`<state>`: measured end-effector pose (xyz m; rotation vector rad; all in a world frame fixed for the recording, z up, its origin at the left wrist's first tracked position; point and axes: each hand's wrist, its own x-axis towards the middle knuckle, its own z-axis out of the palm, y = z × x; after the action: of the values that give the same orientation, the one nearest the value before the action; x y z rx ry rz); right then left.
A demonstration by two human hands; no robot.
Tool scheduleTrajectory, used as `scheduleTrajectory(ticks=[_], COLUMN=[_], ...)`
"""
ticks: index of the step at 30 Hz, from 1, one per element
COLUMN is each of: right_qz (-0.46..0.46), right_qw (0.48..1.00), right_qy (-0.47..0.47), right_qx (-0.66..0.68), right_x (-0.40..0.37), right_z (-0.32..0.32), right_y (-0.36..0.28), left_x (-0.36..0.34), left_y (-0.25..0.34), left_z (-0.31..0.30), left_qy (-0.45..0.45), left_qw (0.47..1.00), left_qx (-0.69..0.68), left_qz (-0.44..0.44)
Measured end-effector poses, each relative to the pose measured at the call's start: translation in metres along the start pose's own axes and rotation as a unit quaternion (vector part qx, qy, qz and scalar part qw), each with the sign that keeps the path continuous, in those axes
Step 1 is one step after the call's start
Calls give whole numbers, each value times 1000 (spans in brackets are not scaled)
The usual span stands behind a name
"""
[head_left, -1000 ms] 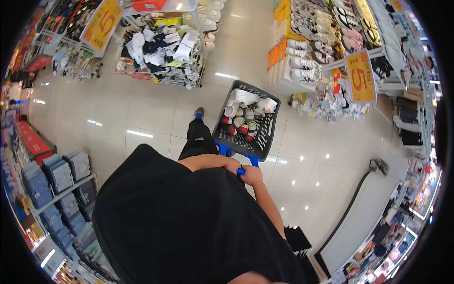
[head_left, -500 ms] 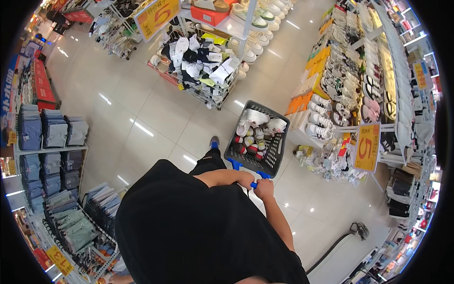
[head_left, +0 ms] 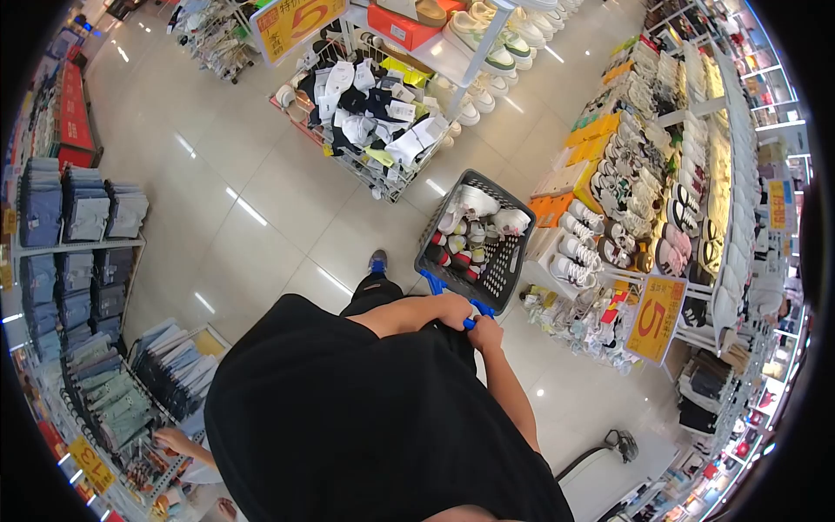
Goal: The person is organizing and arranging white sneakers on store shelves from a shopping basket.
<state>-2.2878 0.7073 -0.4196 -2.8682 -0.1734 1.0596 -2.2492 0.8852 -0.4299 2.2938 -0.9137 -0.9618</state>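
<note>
My left hand (head_left: 453,310) is closed around the blue handle of a shopping cart. Close beside it, my right hand (head_left: 487,333) grips the same blue cart handle (head_left: 470,323). Ahead of both hands is the cart's dark grey plastic basket (head_left: 511,261), with holes in its walls. Inside lie several shoes: white sneakers (head_left: 477,202) at the far end and smaller red, white and yellowish shoes (head_left: 459,252) nearer to me. The handle's middle is partly covered by my fingers.
A wire bin of socks (head_left: 365,113) stands ahead. Shoe racks (head_left: 626,191) run along the right, beside a yellow price sign (head_left: 657,320). Folded jeans fill a shelf (head_left: 78,248) at the left. Another person's hand (head_left: 178,441) reaches into the lower-left clothes rack.
The view has turned and shifted slightly; the sock bin and right-hand sign sit differently in it. Another person's arm now shows more at lower left. Both my hands stay on the handle.
</note>
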Motion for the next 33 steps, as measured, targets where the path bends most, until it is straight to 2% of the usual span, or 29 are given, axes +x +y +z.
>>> scheduleTrajectory(ticks=[5, 6, 12, 13, 15, 19, 20, 26, 28, 30, 31, 32, 33], right_qz=[-86, -104, -142, -145, -147, -147, -144, -135, -123, -134, -142, -140, -129], right_qw=[996, 995, 990, 989, 989, 989, 989, 990, 991, 990, 990, 990, 991], right_qy=[-21, 0, 22, 29, 27, 27, 34, 50, 44, 27, 21, 25, 17], right_qx=[9, 7, -2, -3, -3, -3, -4, -3, -13, -16, -17, -7, -15], right_x=[120, 13, 120, 52, 86, 142, 98, 100, 135, 148, 158, 166, 172], right_z=[-53, -32, -91, -77, -105, -141, -136, -164, -183, -196, -206, -218, -224], right_y=[42, 13, 44, 19, 31, 46, 24, 24, 28, 30, 30, 32, 30], left_x=[90, 2, 83, 21, 42, 89, 47, 45, 51, 37, 36, 36, 28], left_y=[-59, 3, -35, -1, -6, -40, -21, -24, -49, -61, -83, -101, -110], left_z=[-58, -19, -87, -64, -88, -100, -90, -127, -172, -217, -244, -265, -285], left_qy=[61, 79, 119, 136, 164, 259, 271, 291, 325, 424, 588, 726, 755], left_qw=[998, 996, 987, 983, 977, 953, 950, 941, 931, 896, 794, 663, 619], left_qx=[29, 45, 108, 116, 118, 122, 128, 170, 164, 30, -6, -48, -64], left_qz=[13, 11, -30, -42, -69, -97, -90, -31, -36, -129, -154, -174, -209])
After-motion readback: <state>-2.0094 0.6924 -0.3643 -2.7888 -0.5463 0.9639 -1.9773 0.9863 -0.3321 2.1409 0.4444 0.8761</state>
